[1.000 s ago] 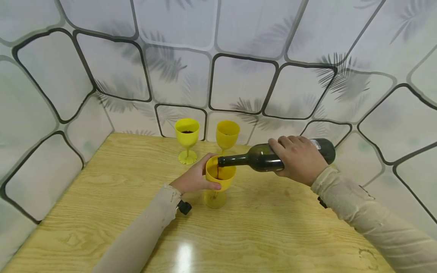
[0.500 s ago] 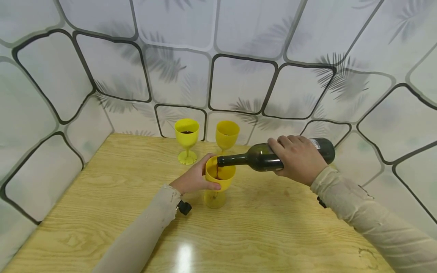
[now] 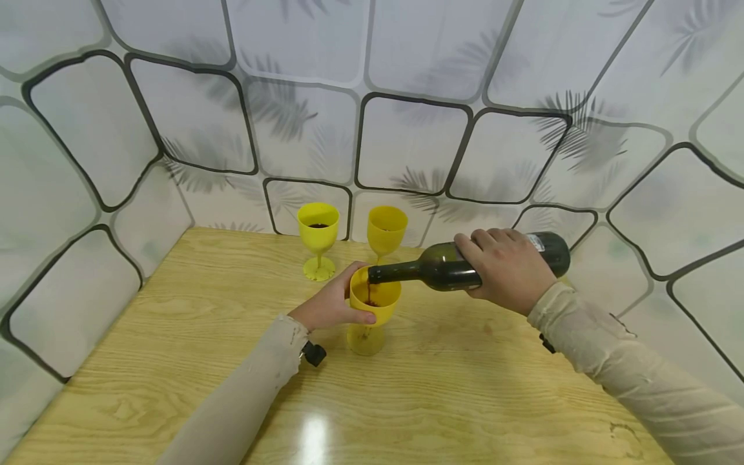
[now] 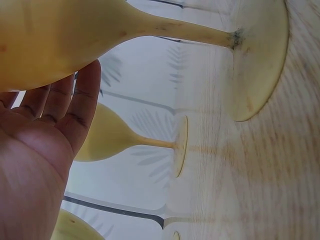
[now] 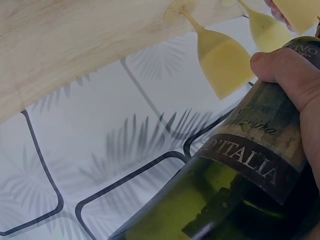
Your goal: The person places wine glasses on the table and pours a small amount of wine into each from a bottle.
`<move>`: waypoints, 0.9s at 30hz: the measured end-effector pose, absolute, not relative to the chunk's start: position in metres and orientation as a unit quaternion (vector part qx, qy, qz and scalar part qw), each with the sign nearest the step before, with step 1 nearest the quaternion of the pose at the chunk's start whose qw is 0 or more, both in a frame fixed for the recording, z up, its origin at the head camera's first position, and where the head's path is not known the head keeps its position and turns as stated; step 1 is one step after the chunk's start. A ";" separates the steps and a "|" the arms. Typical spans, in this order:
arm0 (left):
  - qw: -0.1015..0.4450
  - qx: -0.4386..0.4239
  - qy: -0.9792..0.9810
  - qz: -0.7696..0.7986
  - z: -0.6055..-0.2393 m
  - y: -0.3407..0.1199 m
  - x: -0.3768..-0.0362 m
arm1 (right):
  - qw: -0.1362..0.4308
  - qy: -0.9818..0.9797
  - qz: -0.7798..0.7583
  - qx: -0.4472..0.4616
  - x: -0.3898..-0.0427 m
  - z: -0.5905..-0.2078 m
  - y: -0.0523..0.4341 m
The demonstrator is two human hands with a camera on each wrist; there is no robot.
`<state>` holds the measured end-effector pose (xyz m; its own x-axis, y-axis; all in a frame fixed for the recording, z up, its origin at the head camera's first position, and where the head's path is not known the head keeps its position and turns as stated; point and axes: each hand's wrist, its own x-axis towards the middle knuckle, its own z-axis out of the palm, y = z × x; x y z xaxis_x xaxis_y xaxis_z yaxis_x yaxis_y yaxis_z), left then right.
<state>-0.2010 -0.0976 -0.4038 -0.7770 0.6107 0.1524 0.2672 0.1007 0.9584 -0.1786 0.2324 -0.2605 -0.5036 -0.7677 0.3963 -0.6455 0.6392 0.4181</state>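
My left hand (image 3: 334, 302) holds the bowl of a yellow goblet (image 3: 376, 312) from its left side, thumb on the near face. In the left wrist view that goblet's foot (image 4: 260, 65) stands on the wood. Around the body of a dark green wine bottle (image 3: 447, 266) my right hand (image 3: 510, 266) grips from above, with the bottle lying nearly level. Its mouth is over the goblet's rim, and a dark red stream runs down into the bowl. The bottle's label (image 5: 255, 145) shows in the right wrist view.
Behind stand two more yellow goblets: the left one (image 3: 318, 236) has dark liquid in it, the right one (image 3: 387, 229) is partly hidden by the held goblet. The wooden table (image 3: 453, 387) meets a patterned wall (image 3: 413, 142) at the back and sides.
The bottle's mouth has shifted very slightly left. Dark liquid keeps running into the goblet, its surface now showing ripples or bubbles. The left hand has stayed in place.
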 end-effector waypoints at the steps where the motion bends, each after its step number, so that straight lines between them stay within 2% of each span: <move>1: 0.143 0.301 0.728 0.599 -0.404 -0.098 -0.201 | 0.281 -0.860 -0.109 0.411 -0.178 -0.260 0.232; 27: 0.141 0.310 0.727 0.596 -0.402 -0.098 -0.200 | 0.296 -0.849 -0.126 0.420 -0.179 -0.249 0.231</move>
<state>-0.1998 -0.0976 -0.4022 -0.7680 0.6187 0.1653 0.2837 0.0973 0.9540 -0.1789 0.2305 -0.2486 -0.4727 -0.7874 0.3958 -0.6382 0.6156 0.4624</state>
